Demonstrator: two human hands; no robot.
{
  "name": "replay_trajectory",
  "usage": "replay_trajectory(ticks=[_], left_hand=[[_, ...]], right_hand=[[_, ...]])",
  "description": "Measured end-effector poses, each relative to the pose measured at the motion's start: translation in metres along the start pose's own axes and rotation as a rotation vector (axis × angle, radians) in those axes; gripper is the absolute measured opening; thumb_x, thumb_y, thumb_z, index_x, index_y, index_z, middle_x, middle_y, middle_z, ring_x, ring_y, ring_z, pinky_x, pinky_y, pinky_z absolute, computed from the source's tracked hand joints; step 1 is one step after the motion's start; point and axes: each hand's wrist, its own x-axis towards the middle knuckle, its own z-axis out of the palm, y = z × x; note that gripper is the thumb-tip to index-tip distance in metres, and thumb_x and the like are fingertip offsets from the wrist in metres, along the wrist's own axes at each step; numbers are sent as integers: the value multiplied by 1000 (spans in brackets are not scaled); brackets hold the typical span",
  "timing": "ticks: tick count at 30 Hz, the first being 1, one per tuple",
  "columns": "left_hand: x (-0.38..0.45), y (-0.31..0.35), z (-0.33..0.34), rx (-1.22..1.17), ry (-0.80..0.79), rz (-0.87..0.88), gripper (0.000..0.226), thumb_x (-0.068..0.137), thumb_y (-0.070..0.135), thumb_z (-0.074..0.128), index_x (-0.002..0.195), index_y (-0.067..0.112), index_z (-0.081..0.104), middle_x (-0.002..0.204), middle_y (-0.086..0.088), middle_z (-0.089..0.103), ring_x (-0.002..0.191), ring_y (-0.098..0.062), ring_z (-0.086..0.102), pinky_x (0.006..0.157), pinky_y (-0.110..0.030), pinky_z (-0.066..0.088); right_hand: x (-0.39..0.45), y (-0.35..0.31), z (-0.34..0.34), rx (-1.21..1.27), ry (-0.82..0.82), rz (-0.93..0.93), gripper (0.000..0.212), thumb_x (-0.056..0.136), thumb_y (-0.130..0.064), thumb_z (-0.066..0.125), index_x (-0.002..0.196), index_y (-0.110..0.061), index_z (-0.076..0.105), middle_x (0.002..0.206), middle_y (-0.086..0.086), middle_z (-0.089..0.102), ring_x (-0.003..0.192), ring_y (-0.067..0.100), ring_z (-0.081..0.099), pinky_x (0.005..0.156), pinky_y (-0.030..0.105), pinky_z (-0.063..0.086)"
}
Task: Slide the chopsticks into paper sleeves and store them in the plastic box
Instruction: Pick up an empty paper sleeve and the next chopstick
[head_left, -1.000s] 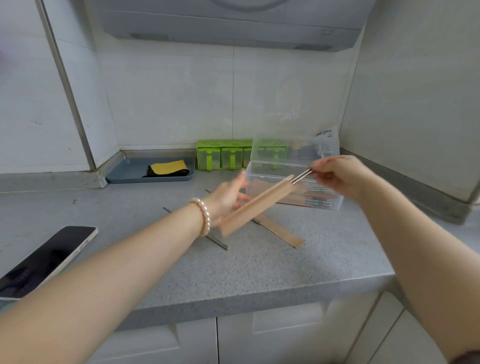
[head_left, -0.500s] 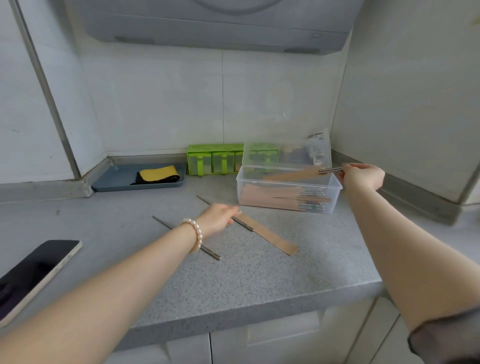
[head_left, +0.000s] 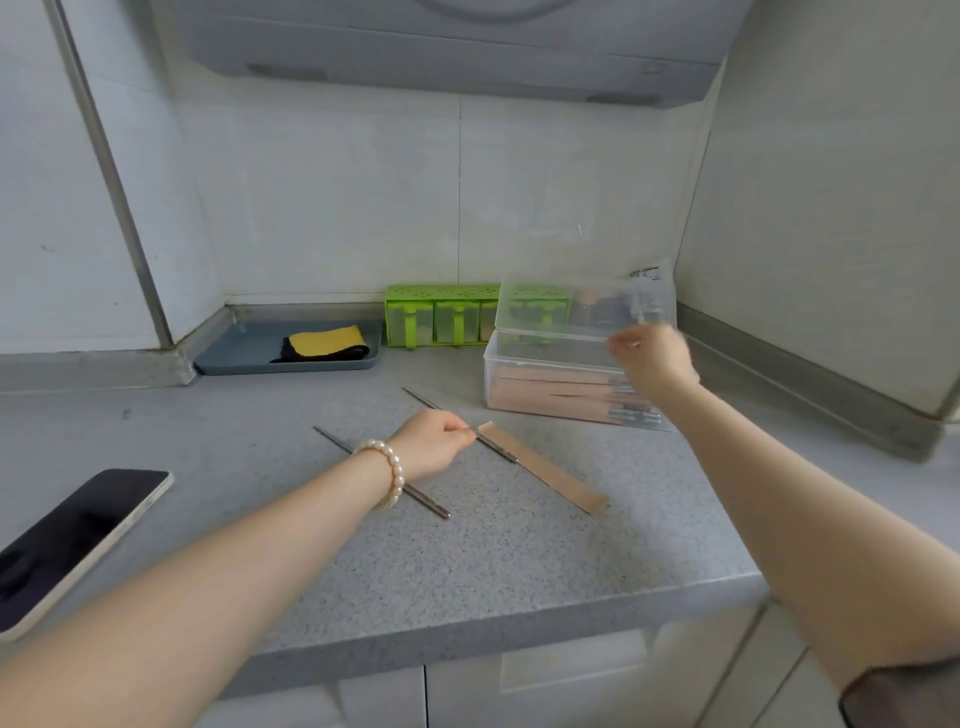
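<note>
Both bare forearms reach forward, well apart. The left hand (head_left: 434, 448), a pearl bracelet (head_left: 388, 471) round its wrist, lies low with its back up and its fingers curled, fingertips pinched together. The right hand (head_left: 655, 359) is raised higher and farther out, blurred, its fingers loosely curled; whether it holds anything cannot be told.

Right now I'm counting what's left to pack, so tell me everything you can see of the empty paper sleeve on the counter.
The paper sleeve is a long, narrow, flat strip of tan kraft-looking paper. It lies on the grey speckled counter, running diagonally from upper left to lower right, in front of the plastic box. The left hand pinches at its upper-left end. One metal chopstick lies along its left edge, touching it there. Whether anything is inside cannot be told.
</note>
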Motion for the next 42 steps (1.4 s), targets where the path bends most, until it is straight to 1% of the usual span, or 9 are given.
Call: replay_trajectory(ticks=[3, 7, 15, 21, 25, 30, 36, 38, 42], left_hand=[[-1, 1, 2, 6, -1, 19, 17, 92, 27, 53, 101, 19, 65, 94, -2, 62, 87, -17, 56, 71, -25, 42], [-6, 5, 4, 8, 12, 37, 20, 90, 27, 56, 104, 18, 67, 96, -2, 66, 89, -18, 60, 77, -29, 48], [-17, 6, 0, 14, 20, 43, 20, 90, 22, 57, 105, 16, 68, 103, -2, 66, 94, -18, 61, 82, -30, 49], [-22, 11, 1, 15, 13, 45, 21, 89, 21, 57, 106, 14, 68, 107, 0, 65, 97, -13, 58, 81, -24, 45], [-28, 19, 3, 30, -9, 61, 23, 89, 19, 57, 108, 12, 67, 100, 1, 64, 90, -10, 56, 77, -22, 42], [-34, 21, 3, 38, -12, 62, 23, 89, 18, 57, 109, 11, 67, 89, 3, 61, 81, -8, 54, 75, -22, 43], [-36, 24, 6, -174, -28, -66, 21, 90, 20, 58, 106, 9, 65, 104, -9, 67, 98, -19, 63, 74, -24, 51], [-36, 26, 9, -327, -53, -134, 24, 90, 20, 58, 109, 6, 63, 105, -9, 67, 97, -19, 64, 85, -32, 51], [-36, 34, 14, -725, -120, -265, 32, 90, 27, 59, 112, 4, 53, 95, -14, 66, 87, -25, 65, 94, -41, 47]], right_hand=[[-33, -16, 8, -18, -363, -166, 14, 87, -19, 65, 91, -6, 69, 80, 3, 67, 68, 13, 59, 66, 25, 52], [-56, -22, 34, -431, -787, -95, 39, 77, -38, 74, 96, -5, 67, 86, 7, 67, 72, 19, 58, 70, 29, 50], [-69, -29, 38, -440, -764, 82, 20, 88, -18, 60, 99, -6, 48, 76, 6, 50, 59, 17, 45, 52, 25, 39], [-82, -39, 40, -468, -689, 28, 23, 88, -10, 61, 71, -6, 47, 66, 9, 51, 53, 19, 49, 60, 31, 49], [-84, -44, 39, -445, -660, 11, 4, 86, -3, 56, 85, -2, 52, 70, 8, 51, 65, 21, 55, 74, 33, 53], [-86, -44, 38, -422, -655, 35, 14, 81, -7, 63, 80, -5, 49, 70, 6, 49, 72, 22, 55, 73, 31, 51], [-92, -39, 36, -380, -534, 11, 24, 77, -5, 61, 63, -9, 43, 58, 5, 49, 51, 16, 49, 51, 24, 43], [-92, -41, 29, -344, -526, 19, 20, 76, -5, 62, 62, -7, 48, 54, 5, 52, 47, 15, 50, 47, 22, 42], [-96, -54, 11, -237, -474, -22, 11, 75, -8, 65, 83, 0, 68, 66, 8, 65, 51, 17, 56, 57, 28, 50]])
